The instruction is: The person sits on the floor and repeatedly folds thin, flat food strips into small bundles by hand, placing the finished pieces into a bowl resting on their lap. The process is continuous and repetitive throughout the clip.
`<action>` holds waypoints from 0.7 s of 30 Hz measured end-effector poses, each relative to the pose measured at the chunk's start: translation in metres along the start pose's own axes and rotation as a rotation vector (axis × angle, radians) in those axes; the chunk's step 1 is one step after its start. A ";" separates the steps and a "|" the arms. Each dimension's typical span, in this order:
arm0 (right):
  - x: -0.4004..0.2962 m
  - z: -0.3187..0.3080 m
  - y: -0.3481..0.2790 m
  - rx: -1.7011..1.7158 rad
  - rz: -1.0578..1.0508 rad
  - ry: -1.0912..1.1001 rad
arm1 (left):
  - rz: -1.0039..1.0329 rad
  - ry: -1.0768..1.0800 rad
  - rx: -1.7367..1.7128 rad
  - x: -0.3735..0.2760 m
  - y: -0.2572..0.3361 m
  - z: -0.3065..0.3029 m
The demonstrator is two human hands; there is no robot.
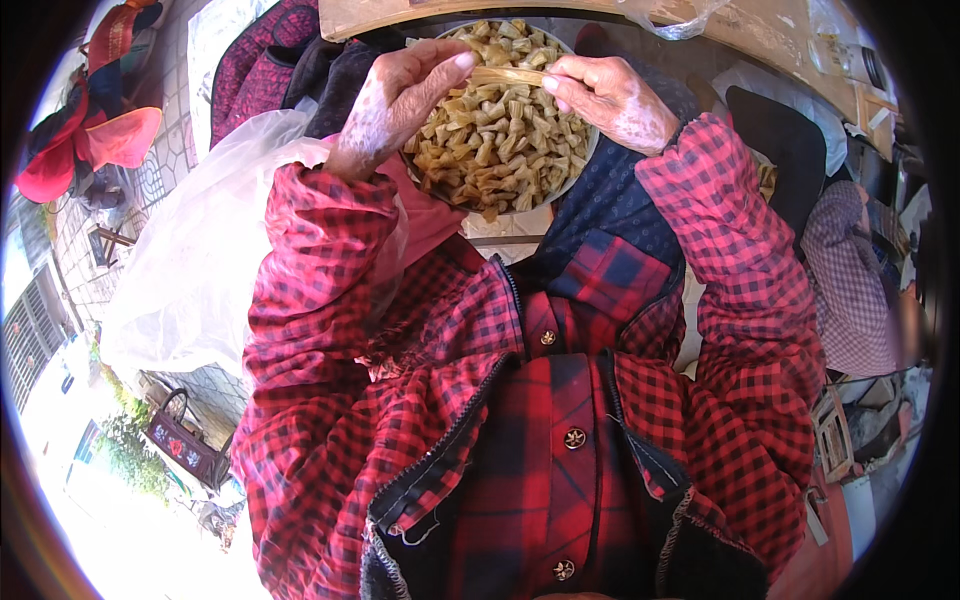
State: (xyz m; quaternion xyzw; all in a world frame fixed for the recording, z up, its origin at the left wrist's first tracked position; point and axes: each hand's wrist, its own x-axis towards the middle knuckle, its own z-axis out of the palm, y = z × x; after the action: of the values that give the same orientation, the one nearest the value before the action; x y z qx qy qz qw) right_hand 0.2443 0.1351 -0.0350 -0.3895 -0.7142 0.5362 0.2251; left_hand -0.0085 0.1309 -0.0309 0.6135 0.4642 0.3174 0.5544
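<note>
A pale yellow-brown, fibrous strip, apparently of plant material, is stretched level between my two hands. Its right end is pinched by the thumb and fingers of my right hand. At the other end, the thumb and fingers of my left hand close on it, though they hide the exact grip. Directly beneath is a wide round basin with a thin rim. Small knotted pieces of the same colour fill it, some paler and some browner. The basin sits at my knees.
A worn wooden table edge runs beyond the basin, with a clear plastic bag and a jar on it. Translucent plastic sheeting lies by my left arm. Another person's checked sleeve is at right. A handbag stands lower left.
</note>
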 end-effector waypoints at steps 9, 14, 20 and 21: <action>0.022 -0.010 -0.015 -0.002 0.032 -0.045 | -0.087 -0.132 -0.141 0.024 0.020 -0.001; 0.042 -0.016 -0.008 0.114 0.029 0.109 | -0.028 -0.027 -0.086 0.051 0.013 -0.021; 0.077 -0.015 0.007 0.043 -0.101 0.278 | 0.026 0.093 -0.129 0.077 0.000 -0.033; 0.079 -0.019 0.001 0.019 -0.082 0.285 | 0.036 0.114 -0.128 0.079 0.001 -0.033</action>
State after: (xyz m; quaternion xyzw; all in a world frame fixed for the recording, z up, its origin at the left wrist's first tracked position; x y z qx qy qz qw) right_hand 0.2113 0.2091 -0.0376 -0.4299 -0.6853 0.4726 0.3495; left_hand -0.0090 0.2164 -0.0340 0.5662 0.4626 0.3907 0.5592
